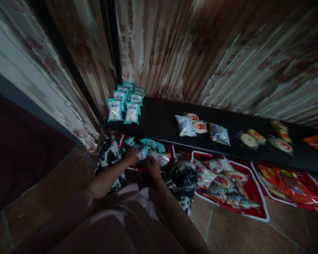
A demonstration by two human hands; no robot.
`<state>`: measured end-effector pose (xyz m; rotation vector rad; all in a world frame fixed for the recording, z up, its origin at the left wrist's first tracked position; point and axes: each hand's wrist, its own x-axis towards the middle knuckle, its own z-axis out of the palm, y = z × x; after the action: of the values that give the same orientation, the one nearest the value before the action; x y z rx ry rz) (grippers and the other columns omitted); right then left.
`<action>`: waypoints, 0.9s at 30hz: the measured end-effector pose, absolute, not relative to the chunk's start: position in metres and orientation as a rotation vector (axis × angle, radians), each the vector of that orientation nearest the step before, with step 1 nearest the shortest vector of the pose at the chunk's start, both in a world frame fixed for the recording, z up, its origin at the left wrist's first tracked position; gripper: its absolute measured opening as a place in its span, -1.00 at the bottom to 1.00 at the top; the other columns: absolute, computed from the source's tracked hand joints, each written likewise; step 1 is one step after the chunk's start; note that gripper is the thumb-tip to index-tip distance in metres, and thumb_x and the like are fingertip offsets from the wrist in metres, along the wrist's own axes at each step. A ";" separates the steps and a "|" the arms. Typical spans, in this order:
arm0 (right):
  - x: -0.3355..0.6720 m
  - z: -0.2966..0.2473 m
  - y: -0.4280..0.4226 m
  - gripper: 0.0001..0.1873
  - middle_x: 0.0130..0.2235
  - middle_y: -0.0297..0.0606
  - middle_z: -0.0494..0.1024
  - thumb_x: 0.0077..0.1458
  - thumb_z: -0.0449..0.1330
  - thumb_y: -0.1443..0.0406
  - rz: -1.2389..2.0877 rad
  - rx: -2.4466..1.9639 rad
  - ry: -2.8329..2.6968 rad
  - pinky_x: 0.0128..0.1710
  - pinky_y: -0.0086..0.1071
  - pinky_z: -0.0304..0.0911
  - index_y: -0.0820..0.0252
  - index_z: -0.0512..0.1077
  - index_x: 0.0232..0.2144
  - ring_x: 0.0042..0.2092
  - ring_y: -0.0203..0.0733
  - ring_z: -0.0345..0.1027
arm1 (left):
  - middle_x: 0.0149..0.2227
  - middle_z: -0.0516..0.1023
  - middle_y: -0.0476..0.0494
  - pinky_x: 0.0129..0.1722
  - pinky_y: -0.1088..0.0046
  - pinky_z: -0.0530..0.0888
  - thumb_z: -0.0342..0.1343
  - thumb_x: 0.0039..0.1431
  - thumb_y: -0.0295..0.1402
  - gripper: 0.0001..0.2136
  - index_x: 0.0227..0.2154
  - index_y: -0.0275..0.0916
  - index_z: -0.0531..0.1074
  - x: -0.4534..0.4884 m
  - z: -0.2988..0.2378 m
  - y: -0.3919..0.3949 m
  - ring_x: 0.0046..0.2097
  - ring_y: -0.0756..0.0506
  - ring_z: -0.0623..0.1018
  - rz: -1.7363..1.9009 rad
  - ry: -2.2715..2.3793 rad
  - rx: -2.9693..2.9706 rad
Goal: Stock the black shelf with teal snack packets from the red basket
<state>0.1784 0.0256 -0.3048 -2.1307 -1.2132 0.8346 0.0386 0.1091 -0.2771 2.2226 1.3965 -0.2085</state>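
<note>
I crouch over a red bag (167,147) on the floor, full of teal snack packets (149,143). My left hand (131,156) reaches into the bag with its fingers curled on a packet (142,153). My right hand (153,167) rests just beside it, fingers bent down onto the packets. Above them, a pile of the same teal packets (124,104) stands at the left end of a long black shelf (159,116). My knees in black-and-white patterned trousers (109,152) flank the bag.
Further along the shelf lie clear and yellow-red snack packs (198,127) and round biscuits (250,139). Below it, red bags (250,192) with mixed snacks lie on the tiled floor. Patterned curtains (201,46) hang behind the shelf.
</note>
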 end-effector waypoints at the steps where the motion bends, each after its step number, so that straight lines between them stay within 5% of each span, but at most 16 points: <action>1: 0.179 -0.306 0.026 -0.63 -0.12 -0.15 0.58 0.04 0.04 0.38 0.834 -2.124 -1.200 -0.02 -0.30 0.29 0.19 0.47 -0.10 -0.08 -0.13 0.46 | 0.07 0.34 -0.23 0.11 0.29 0.26 0.07 0.09 -0.30 -0.64 -0.03 -0.22 0.32 0.038 -0.276 0.109 0.14 -0.19 0.30 -0.217 1.387 2.221; 7: 0.181 -0.312 0.028 -0.61 -0.10 -0.14 0.57 -0.01 0.05 0.37 0.822 -2.041 -1.135 0.01 -0.24 0.29 0.22 0.47 -0.11 -0.06 -0.11 0.45 | -0.05 0.43 -0.18 0.06 0.31 0.29 0.13 0.03 -0.33 -0.68 -0.11 -0.21 0.33 0.036 -0.275 0.108 0.06 -0.17 0.37 -0.135 1.423 2.220; 13: 0.184 -0.318 0.031 -0.62 -0.15 -0.17 0.58 -0.04 0.09 0.32 0.815 -1.962 -1.059 -0.03 -0.19 0.32 0.18 0.48 -0.14 -0.09 -0.11 0.45 | 0.08 0.35 -0.28 0.13 0.24 0.23 0.19 -0.03 -0.26 -0.43 0.08 -0.25 0.23 0.033 -0.276 0.105 0.16 -0.25 0.27 -0.016 1.456 2.202; 21: 0.191 -0.312 0.032 -0.55 -0.14 -0.08 0.56 -0.02 0.10 0.15 0.791 -1.914 -1.001 -0.01 -0.15 0.28 0.26 0.47 -0.12 -0.09 -0.07 0.43 | 0.09 0.33 -0.19 0.11 0.28 0.28 0.18 -0.03 -0.20 -0.53 0.00 -0.14 0.37 0.029 -0.270 0.103 0.13 -0.24 0.28 0.069 1.505 2.168; 27: 0.192 -0.288 0.038 -0.47 -0.28 -0.17 0.55 -0.15 0.19 -0.02 0.835 -1.815 -0.870 -0.25 -0.26 0.34 0.25 0.48 -0.22 -0.28 -0.13 0.40 | 0.05 0.42 -0.19 0.08 0.35 0.30 0.20 -0.02 -0.18 -0.46 0.06 -0.19 0.31 0.027 -0.250 0.118 0.09 -0.20 0.38 0.085 1.387 2.054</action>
<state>0.1922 0.0381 -0.2881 -1.8152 -0.8701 0.8352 0.0268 0.1183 -0.2498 2.0538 1.3873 0.0850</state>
